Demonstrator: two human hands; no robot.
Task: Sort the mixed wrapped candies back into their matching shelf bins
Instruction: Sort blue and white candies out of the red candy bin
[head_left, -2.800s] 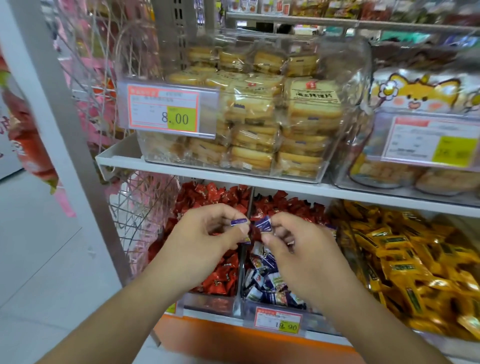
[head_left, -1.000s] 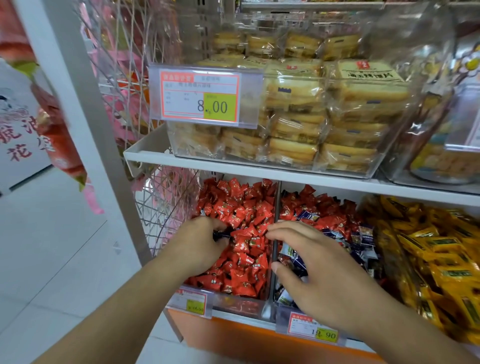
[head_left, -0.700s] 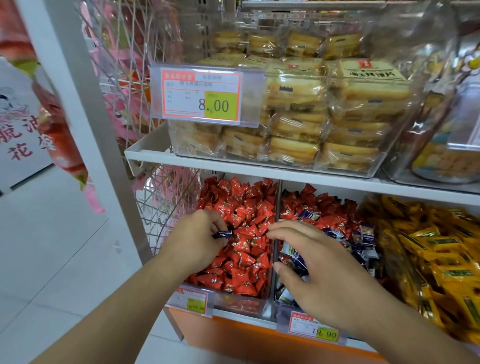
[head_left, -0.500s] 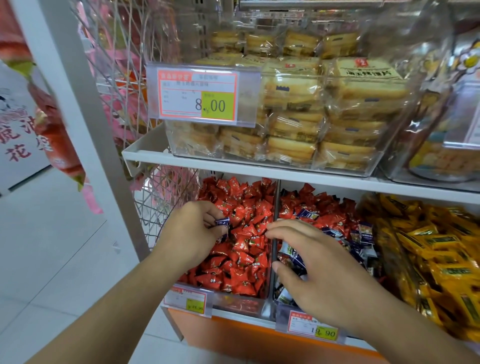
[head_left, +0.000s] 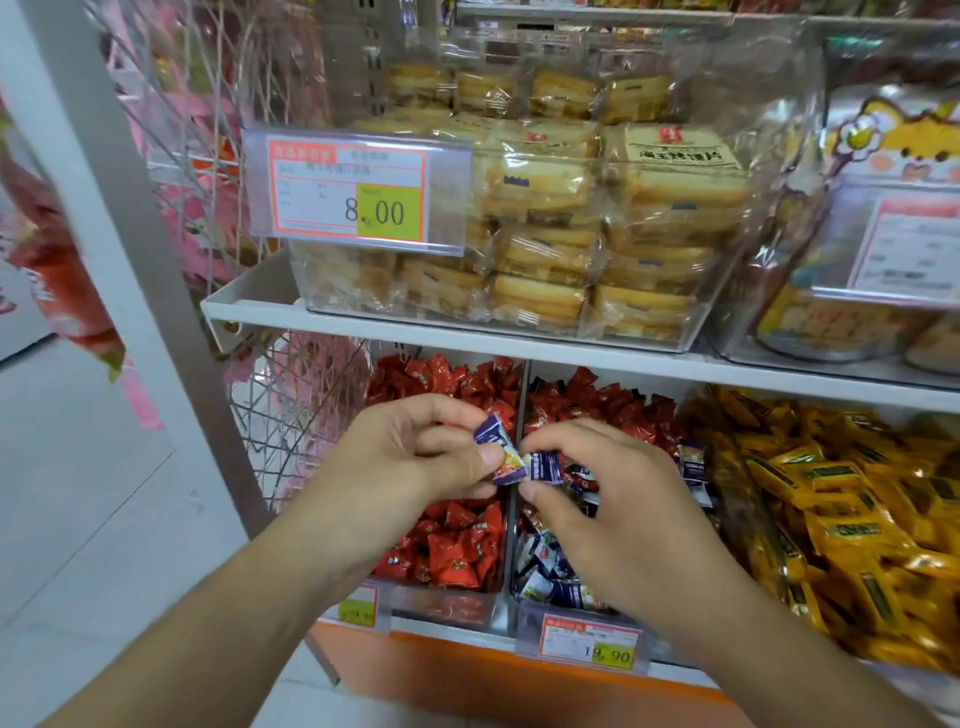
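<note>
On the lower shelf, left bin (head_left: 441, 605): clear plastic, filled with red candies (head_left: 452, 551) in crinkly foil. Middle bin (head_left: 524, 618): red at the back, blue-white wrappers (head_left: 550, 577) at the front. Right: glossy yellow packs (head_left: 841, 519). Upper shelf: clear box (head_left: 727, 332) of stacked biscuit packs. Left hand (head_left: 410, 467), above the divider, pinches a blue candy (head_left: 498, 449) between thumb and curled fingers. Right hand (head_left: 613, 509), over the middle bin, pinches a second blue candy (head_left: 543, 467); the two wrappers touch.
</note>
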